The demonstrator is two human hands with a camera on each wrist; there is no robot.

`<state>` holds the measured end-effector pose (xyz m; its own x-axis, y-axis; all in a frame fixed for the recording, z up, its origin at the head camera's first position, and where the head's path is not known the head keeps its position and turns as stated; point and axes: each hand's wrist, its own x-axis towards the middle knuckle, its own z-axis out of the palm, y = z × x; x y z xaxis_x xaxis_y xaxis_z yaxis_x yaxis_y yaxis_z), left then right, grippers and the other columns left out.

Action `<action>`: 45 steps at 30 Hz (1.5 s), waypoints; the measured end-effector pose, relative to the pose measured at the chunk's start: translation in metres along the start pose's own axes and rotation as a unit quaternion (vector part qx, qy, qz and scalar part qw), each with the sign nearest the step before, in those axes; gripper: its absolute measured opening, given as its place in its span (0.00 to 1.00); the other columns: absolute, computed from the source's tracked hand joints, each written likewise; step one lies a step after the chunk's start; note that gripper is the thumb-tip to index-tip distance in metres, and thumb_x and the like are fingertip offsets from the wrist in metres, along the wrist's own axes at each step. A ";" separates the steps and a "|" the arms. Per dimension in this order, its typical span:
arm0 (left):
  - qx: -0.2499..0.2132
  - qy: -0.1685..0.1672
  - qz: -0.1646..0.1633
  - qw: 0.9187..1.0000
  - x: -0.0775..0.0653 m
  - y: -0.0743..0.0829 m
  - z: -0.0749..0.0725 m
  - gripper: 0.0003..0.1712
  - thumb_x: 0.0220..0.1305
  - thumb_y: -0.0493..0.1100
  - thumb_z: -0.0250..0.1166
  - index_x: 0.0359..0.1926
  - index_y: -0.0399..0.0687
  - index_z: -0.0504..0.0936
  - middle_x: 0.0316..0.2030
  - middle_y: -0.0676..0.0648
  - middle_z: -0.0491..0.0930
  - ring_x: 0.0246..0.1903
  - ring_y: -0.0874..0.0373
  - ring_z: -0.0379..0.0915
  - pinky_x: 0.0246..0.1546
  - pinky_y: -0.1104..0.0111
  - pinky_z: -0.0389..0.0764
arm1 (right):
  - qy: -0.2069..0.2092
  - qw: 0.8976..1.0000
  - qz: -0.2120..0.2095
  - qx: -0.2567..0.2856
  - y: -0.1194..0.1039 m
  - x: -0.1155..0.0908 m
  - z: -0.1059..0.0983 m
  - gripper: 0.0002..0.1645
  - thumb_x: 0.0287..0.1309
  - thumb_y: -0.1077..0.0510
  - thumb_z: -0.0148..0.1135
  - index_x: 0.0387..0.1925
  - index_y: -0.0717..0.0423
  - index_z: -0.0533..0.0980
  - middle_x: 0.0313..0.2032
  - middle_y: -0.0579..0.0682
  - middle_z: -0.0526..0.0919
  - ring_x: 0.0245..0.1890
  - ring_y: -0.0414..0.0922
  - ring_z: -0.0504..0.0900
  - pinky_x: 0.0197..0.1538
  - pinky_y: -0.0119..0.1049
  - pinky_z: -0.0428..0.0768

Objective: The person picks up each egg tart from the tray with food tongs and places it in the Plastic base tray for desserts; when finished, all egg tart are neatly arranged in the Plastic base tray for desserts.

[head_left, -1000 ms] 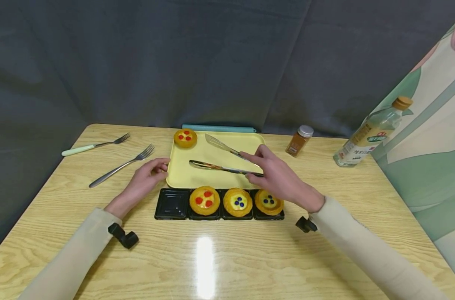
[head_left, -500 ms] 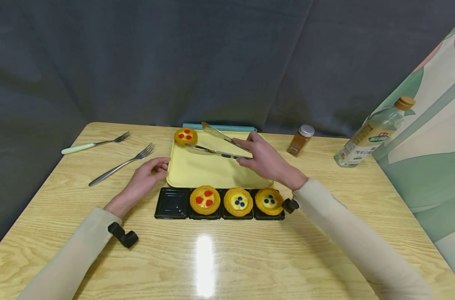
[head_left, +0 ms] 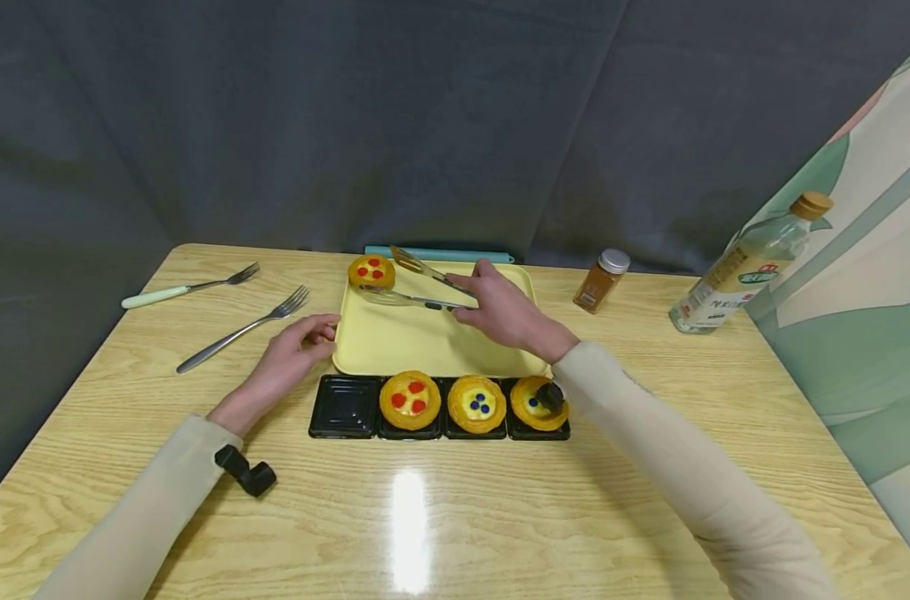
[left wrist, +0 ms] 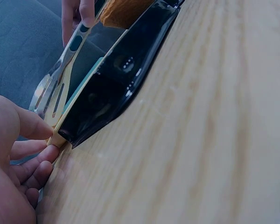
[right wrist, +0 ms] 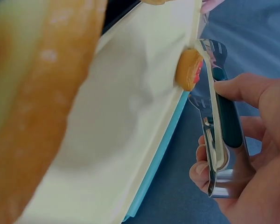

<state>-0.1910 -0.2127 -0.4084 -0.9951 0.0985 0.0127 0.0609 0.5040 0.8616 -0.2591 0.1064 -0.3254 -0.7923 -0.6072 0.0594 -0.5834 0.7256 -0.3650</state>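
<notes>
My right hand (head_left: 503,310) grips food tongs (head_left: 425,302), whose two arms are spread, above the pale yellow tray (head_left: 432,346). The tongs' tips lie beside a tart with red fruit (head_left: 372,272) in the tray's back left corner. In the right wrist view the tart (right wrist: 189,70) shows near the spread tips of the tongs (right wrist: 229,116); whether they touch it I cannot tell. My left hand (head_left: 293,358) pinches the tray's left edge; in the left wrist view its thumb and fingers (left wrist: 35,163) meet at the rim.
In front of the tray, a black sectioned container (head_left: 342,407) holds a red-topped tart (head_left: 410,402) and two blue-topped tarts (head_left: 475,406); its left section is bare. Two forks (head_left: 245,327) lie left. A spice jar (head_left: 601,282) and a bottle (head_left: 751,265) stand right. A blue rod (head_left: 447,255) lies behind.
My right hand has carried the tongs left and toward the back, from the tray's middle to the red-topped tart. The left hand stays at the tray's edge.
</notes>
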 end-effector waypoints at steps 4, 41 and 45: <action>0.004 0.000 0.002 1.000 0.000 0.000 0.000 0.29 0.72 0.37 0.59 0.71 0.38 0.69 0.52 0.40 0.74 0.50 0.47 0.67 0.51 0.56 0.68 | -0.007 1.000 0.003 -0.003 -0.002 0.006 0.002 0.34 0.71 0.55 0.61 0.74 0.57 0.64 0.39 0.55 0.63 0.29 0.48 0.62 0.32 0.39 0.62; 0.008 0.005 -0.001 1.000 0.001 0.000 0.002 0.28 0.71 0.37 0.59 0.70 0.38 0.69 0.51 0.40 0.74 0.50 0.47 0.68 0.51 0.56 0.68 | -0.009 0.999 -0.016 -0.041 -0.015 0.018 0.008 0.31 0.73 0.58 0.58 0.73 0.62 0.65 0.44 0.58 0.67 0.36 0.50 0.65 0.39 0.40 0.67; 0.008 0.003 -0.004 1.000 0.000 0.001 0.001 0.29 0.72 0.37 0.59 0.71 0.38 0.68 0.52 0.40 0.74 0.51 0.47 0.68 0.51 0.55 0.68 | -0.007 0.999 -0.018 -0.038 -0.014 0.015 0.006 0.31 0.73 0.58 0.58 0.73 0.62 0.65 0.43 0.58 0.67 0.36 0.50 0.66 0.39 0.41 0.67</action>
<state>-0.1908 -0.2113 -0.4084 -0.9959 0.0896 0.0099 0.0551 0.5183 0.8534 -0.2620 0.0854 -0.3252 -0.7683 -0.6374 0.0584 -0.6239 0.7253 -0.2912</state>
